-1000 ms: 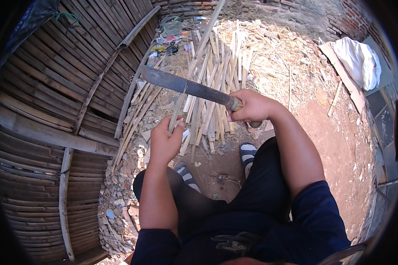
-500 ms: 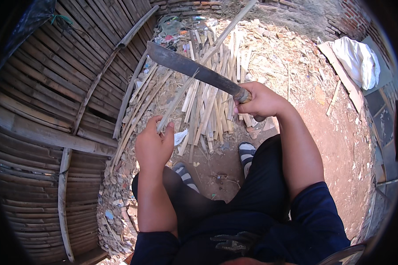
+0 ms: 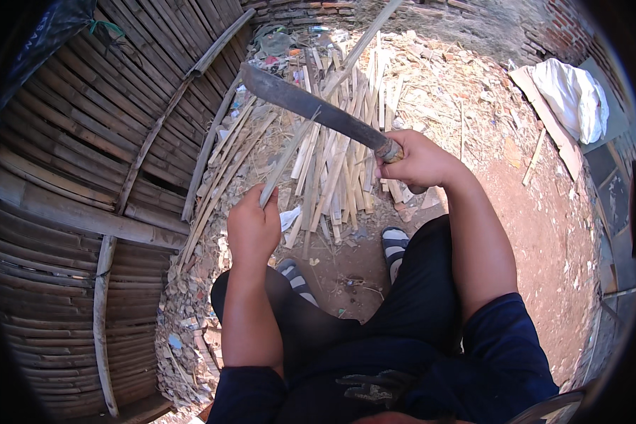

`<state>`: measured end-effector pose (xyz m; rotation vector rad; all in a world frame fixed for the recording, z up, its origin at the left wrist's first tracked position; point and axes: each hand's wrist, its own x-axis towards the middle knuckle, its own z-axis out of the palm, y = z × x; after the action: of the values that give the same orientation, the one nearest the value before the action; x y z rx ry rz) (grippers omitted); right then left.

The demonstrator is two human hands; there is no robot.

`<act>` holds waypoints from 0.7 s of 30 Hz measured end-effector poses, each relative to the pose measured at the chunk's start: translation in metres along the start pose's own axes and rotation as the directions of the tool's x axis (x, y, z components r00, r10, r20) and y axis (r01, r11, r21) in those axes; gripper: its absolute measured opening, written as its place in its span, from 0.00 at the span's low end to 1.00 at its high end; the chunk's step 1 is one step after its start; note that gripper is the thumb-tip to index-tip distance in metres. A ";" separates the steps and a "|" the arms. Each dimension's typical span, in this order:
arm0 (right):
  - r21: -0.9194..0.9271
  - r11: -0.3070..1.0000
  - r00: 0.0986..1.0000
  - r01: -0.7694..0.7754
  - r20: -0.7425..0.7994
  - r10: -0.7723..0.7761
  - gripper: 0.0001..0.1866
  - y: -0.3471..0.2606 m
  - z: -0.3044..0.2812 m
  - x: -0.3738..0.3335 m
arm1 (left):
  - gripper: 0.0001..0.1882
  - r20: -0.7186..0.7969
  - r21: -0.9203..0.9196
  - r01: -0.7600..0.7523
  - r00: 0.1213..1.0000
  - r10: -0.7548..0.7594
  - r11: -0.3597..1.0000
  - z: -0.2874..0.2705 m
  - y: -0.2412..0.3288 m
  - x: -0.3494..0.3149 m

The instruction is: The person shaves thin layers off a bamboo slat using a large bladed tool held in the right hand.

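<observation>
My right hand (image 3: pixel 420 161) is closed round the handle of a machete (image 3: pixel 311 107), whose dark, broad blade points to the upper left. A long, pale bamboo strip (image 3: pixel 287 164) is gripped near its lower end by my left hand (image 3: pixel 253 230), thumb and fingers pressed together. The strip slants up and away to the right and meets the blade at about its middle. A thin sliver stands up over the blade there. Beyond the blade, the strip seems to run on toward the top of the view. Whether the edge has bitten into it, I cannot tell.
Many split bamboo strips (image 3: pixel 332 173) lie heaped on the littered ground before my feet. A bamboo slat wall (image 3: pixel 56 212) closes off the left side. At the far right, a white sack (image 3: pixel 571 99) rests by a cardboard sheet (image 3: pixel 544 116). Brick walling (image 3: pixel 572 28) stands behind.
My left hand has moved slightly up and to the right, and its thumb has closed down on the strip. The machete has shifted a little to the right.
</observation>
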<state>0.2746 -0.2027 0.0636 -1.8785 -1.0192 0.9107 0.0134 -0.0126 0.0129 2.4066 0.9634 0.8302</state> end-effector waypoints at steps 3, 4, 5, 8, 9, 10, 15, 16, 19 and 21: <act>0.043 0.998 0.999 -0.037 0.023 0.036 0.11 -0.002 0.002 -0.001 | 0.15 0.096 -0.002 0.063 0.993 -0.062 0.998 -0.002 -0.001 0.003; 0.081 0.995 0.998 -0.056 0.018 0.055 0.11 -0.001 -0.003 -0.001 | 0.14 0.105 0.005 0.072 0.992 -0.072 0.997 -0.003 0.002 0.003; 0.119 0.990 0.997 -0.075 0.014 0.074 0.11 0.000 -0.007 -0.001 | 0.14 0.114 0.012 0.081 0.990 -0.082 0.997 -0.004 0.006 0.002; 0.264 0.963 0.991 0.046 -0.135 -0.010 0.11 0.014 -0.017 -0.004 | 0.14 0.087 -0.012 0.047 0.995 -0.045 0.999 -0.002 0.002 0.001; 0.286 0.956 0.991 0.059 -0.135 -0.020 0.12 0.018 -0.021 -0.002 | 0.14 0.068 -0.027 0.024 0.997 -0.022 0.999 0.000 0.000 0.000; 0.216 0.975 0.996 0.043 -0.086 -0.025 0.11 0.018 -0.018 -0.002 | 0.13 0.065 -0.031 0.028 0.998 -0.026 0.999 0.002 0.001 0.001; 0.040 0.992 0.989 -0.117 0.101 0.112 0.09 -0.004 0.004 -0.005 | 0.13 0.100 -0.024 0.027 0.995 -0.025 0.999 0.006 0.003 0.003; 0.060 0.992 0.988 -0.113 0.111 0.105 0.10 -0.012 0.001 -0.006 | 0.13 0.090 -0.024 0.019 0.996 -0.016 1.000 0.005 0.005 0.003; 0.152 0.981 0.991 -0.118 0.081 0.107 0.12 -0.006 -0.005 -0.009 | 0.13 0.071 -0.039 0.000 0.998 0.002 0.999 0.005 0.009 0.001; 0.200 0.980 1.000 -0.017 -0.002 0.018 0.12 0.004 -0.011 -0.008 | 0.13 0.071 -0.068 -0.002 0.997 0.007 0.998 0.007 0.004 0.001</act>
<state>0.2818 -0.2143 0.0668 -1.7227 -0.8753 0.9819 0.0200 -0.0157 0.0103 2.3647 0.8893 0.7611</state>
